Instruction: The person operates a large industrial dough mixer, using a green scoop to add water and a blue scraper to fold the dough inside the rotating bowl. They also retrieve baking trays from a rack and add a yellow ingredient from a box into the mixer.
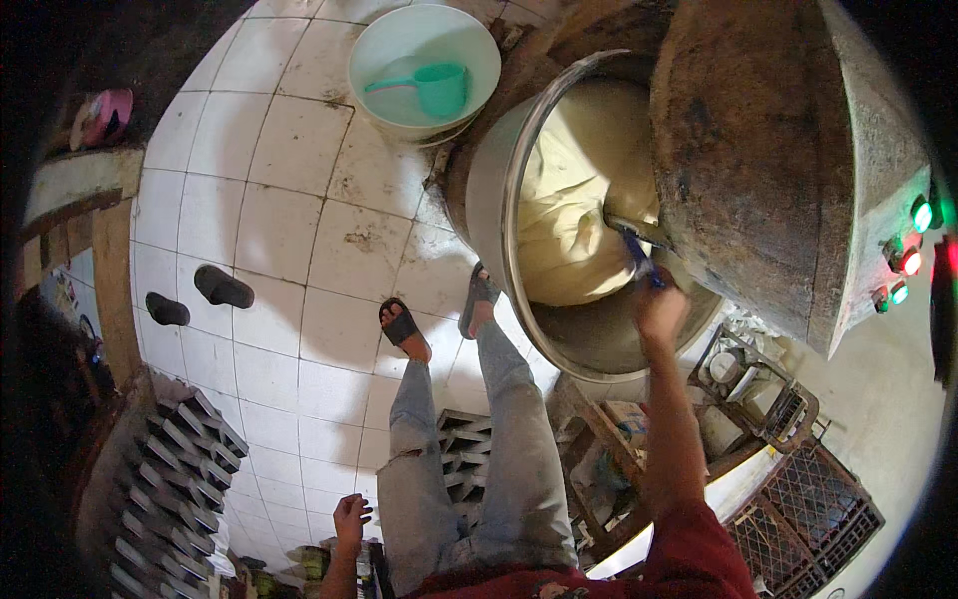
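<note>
My right hand (pixel 661 307) reaches over the rim of a large metal mixing bowl (pixel 489 170), its fingers closed round a blue-handled tool (pixel 636 250). The far end of this tool is hard to make out against the dough. Pale yellow dough (pixel 564 200) fills much of the bowl, folded and smooth on top. A dark metal mixer arm (pixel 639 228) enters the dough close to the tool. Low at my left side hangs my left hand (pixel 351 519), holding nothing, its fingers loosely bent and apart.
The mixer's big worn housing (pixel 758 150) overhangs the bowl's right side, with lit buttons (pixel 911 262). A white bucket (pixel 359 60) holding a green dipper (pixel 439 90) stands beyond. Slippers (pixel 224 287) lie on the tiles; stacked metal trays (pixel 170 479) and a black crate (pixel 808 514) flank me.
</note>
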{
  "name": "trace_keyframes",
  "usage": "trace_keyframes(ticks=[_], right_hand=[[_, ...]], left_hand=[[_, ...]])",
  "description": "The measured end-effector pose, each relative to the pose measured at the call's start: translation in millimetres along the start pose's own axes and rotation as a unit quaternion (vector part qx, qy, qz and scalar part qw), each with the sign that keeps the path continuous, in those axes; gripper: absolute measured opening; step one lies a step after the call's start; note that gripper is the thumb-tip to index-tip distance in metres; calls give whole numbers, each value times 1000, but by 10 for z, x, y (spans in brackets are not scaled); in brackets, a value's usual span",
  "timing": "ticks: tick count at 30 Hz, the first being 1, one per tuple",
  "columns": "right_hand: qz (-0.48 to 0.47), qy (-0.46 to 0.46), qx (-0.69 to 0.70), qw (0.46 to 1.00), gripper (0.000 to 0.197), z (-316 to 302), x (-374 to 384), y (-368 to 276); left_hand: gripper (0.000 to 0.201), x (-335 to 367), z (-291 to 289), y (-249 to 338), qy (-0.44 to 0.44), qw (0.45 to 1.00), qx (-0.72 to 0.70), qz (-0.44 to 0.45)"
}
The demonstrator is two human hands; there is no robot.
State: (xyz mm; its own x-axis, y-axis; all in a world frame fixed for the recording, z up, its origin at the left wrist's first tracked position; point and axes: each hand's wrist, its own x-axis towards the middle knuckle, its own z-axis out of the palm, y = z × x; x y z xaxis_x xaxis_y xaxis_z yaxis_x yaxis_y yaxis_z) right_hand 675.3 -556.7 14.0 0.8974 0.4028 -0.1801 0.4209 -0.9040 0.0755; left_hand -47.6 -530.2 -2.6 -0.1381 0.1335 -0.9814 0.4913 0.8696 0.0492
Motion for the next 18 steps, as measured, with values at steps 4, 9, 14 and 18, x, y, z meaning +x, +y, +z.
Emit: trace_keyframes(ticks=[4,9,14,18], right_hand=[[-140,-17,-39,989,26,456,-142,-474],[-163,-32,146,975,32,-661,-658,-301],[-94,32,-12,995,25,69,93,-22],[-181,-5,0,984,26,423,-115,-639]], left_hand=[[29,-13,76,205,6,1000,-4,14],[29,-187,60,214,-4,1000,-16,15],[25,-74,157,259,3,1000,2,17],[31,-46,178,210,-11,999,5,31]])
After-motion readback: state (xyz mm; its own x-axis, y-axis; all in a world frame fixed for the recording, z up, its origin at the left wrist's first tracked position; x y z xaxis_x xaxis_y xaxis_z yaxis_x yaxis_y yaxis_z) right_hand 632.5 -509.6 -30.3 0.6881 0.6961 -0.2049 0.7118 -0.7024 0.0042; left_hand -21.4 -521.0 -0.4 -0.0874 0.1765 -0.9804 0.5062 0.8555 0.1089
